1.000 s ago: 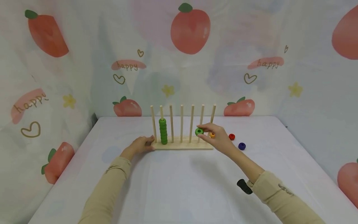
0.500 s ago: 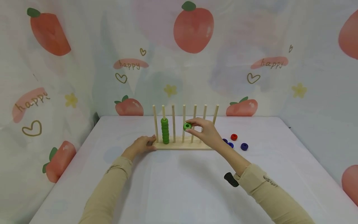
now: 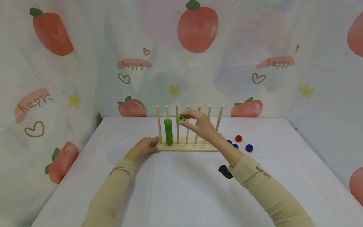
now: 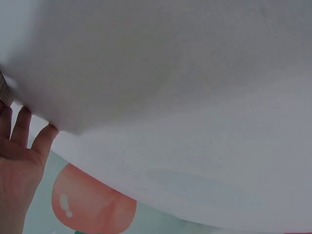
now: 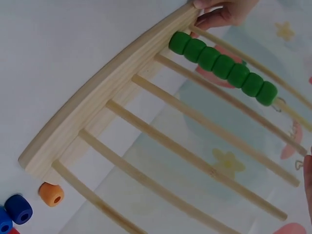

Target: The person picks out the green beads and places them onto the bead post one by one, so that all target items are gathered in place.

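Observation:
A wooden stand (image 3: 188,147) has a row of several upright pegs. On its second peg from the left sits a stack of green beads (image 3: 169,135), which also shows in the right wrist view. My left hand (image 3: 144,146) grips the left end of the base, with the thumb at the front; the left wrist view catches its fingers (image 4: 20,127) at the edge. Between thumb and fingers, my right hand (image 3: 201,124) pinches another green bead (image 3: 179,120). That bead is up near the third peg, right of the stack, with its hole facing the camera.
Right of the stand lie a red bead (image 3: 239,138), a purple bead (image 3: 249,148) and a blue bead (image 3: 235,146). An orange bead (image 5: 51,195) rests close to the base's right end. A patterned cloth backdrop (image 3: 198,85) rises behind the white table (image 3: 170,189).
My right hand has carried the green bead left and upward, from near the right-hand pegs to the third peg. My left hand keeps its grip on the base. The head view has shifted slightly.

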Motion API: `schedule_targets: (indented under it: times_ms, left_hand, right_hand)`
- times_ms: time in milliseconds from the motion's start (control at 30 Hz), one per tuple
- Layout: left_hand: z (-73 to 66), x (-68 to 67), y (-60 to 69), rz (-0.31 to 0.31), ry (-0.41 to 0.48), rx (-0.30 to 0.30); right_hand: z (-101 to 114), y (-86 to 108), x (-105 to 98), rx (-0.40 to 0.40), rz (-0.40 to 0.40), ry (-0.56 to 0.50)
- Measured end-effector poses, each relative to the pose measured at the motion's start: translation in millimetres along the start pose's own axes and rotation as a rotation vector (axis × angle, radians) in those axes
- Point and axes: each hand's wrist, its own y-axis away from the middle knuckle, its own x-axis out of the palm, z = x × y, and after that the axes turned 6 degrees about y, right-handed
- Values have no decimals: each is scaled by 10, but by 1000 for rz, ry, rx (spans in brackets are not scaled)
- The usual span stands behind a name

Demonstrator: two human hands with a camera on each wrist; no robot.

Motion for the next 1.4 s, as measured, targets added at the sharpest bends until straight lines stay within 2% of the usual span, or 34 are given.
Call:
schedule_targets:
  times_ms: [200,533,700,1000,1167,1400]
  left_hand:
    - [7,-9,-4,-1,-2,15]
    - [0,-11,-3,8,10,-17]
    - [-5,-22,-4,6,18,-13]
    - [-26,-25,-17,14,1,-16]
    - [-46,-30,-21,0,-12,-7]
    - [-42,-44,-1,30,17,-4]
  right_hand:
    - [52,-151,9,-25,-2,-11]
    - [47,-375,61,-33,18,-5]
    - [0,-452,71,-31,-3,3]
    - [-76,-663,127,18,-4,-7]
    - [-77,-702,182,46,-6,-24]
    - [-76,-737,243,125,9,-19]
